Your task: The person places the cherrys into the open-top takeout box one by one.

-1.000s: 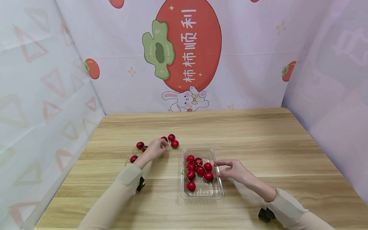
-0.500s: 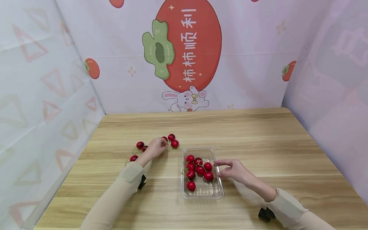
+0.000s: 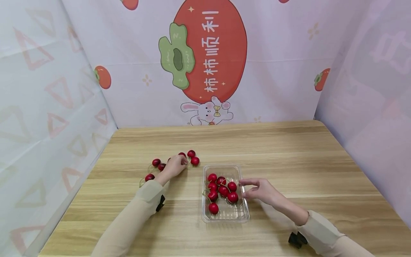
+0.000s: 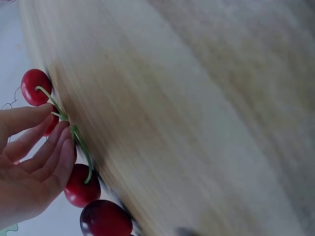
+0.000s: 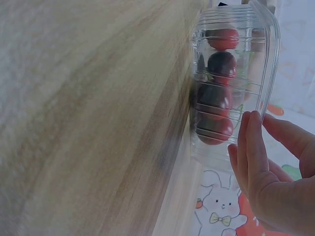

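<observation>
Left forearm (image 3: 130, 217) has shifted rightward — fingertips (image 4: 43, 113) at cherry stems (image 4: 75, 131).

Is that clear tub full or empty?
Neither, just partly filled: several cherries lie inside the tub, with bare floor showing around them.

On the pale, wood-grained table (image 3: 273, 150), near the middle, stood a clear, rectangular plastic box (image 3: 228, 213). In it lay round, red cherries with green stems (image 3: 223, 191). To the left of the box and mostly farther back, loose round, red cherries (image 3: 194, 161) were lying, and the bare left hand (image 3: 174, 166) was among them. The bare right hand (image 3: 264, 191) was at the box's right rim. Behind the table hung a white printed cloth (image 3: 276, 78).
</observation>
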`<action>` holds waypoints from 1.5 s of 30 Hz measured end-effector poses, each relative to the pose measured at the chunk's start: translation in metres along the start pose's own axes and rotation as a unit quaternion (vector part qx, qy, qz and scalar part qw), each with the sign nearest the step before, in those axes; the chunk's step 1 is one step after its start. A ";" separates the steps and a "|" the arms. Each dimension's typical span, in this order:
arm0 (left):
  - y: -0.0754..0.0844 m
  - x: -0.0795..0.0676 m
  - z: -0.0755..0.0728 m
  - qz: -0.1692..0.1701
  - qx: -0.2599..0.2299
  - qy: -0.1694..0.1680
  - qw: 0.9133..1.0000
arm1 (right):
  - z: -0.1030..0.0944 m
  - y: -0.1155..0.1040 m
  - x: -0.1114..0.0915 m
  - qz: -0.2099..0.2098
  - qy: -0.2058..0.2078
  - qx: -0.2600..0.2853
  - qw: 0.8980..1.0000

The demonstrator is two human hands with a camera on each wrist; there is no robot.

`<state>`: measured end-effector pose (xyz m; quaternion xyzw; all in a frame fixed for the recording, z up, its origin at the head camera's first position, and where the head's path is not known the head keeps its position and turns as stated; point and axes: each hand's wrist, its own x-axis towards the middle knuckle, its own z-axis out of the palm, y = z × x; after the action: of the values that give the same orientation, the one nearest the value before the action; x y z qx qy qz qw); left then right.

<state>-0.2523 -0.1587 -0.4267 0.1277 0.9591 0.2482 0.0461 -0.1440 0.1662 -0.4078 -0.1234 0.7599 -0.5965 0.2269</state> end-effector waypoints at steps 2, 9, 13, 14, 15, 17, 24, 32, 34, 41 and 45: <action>0.000 0.001 0.001 -0.006 -0.001 -0.002 1.000 | 0.000 0.000 0.000 -0.001 0.000 -0.001 1.000; -0.001 0.004 0.001 -0.008 -0.006 -0.008 1.000 | 0.000 0.000 0.000 0.001 0.000 -0.004 1.000; -0.001 0.005 0.001 -0.001 -0.002 -0.009 1.000 | 0.000 -0.001 0.000 0.003 0.000 -0.002 1.000; -0.001 0.005 0.001 0.001 0.000 -0.008 1.000 | 0.000 -0.001 0.000 0.003 0.000 -0.002 1.000; -0.001 0.005 0.001 0.001 0.001 -0.008 1.000 | 0.000 0.000 0.000 0.002 -0.001 -0.003 1.000; -0.001 0.005 0.001 0.000 0.003 -0.008 1.000 | 0.000 0.000 0.000 0.001 -0.002 -0.004 1.000; 0.000 0.008 0.002 -0.012 0.007 -0.007 1.000 | 0.000 -0.001 0.000 -0.004 -0.003 -0.004 1.000; -0.001 0.009 0.002 -0.018 -0.001 -0.007 1.000 | 0.000 0.002 0.001 -0.009 -0.004 -0.006 1.000; -0.002 0.008 0.001 -0.012 -0.001 -0.005 1.000 | 0.000 0.003 0.001 -0.023 -0.011 -0.011 1.000; -0.002 0.005 -0.001 -0.002 -0.012 0.000 1.000 | -0.001 0.003 0.001 -0.010 -0.007 -0.009 1.000; -0.001 0.005 -0.002 0.001 -0.018 0.003 1.000 | -0.001 0.002 0.001 0.002 -0.002 -0.003 1.000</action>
<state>-0.2573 -0.1596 -0.4255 0.1267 0.9546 0.2659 0.0454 -0.1453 0.1668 -0.4099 -0.1239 0.7616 -0.5935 0.2289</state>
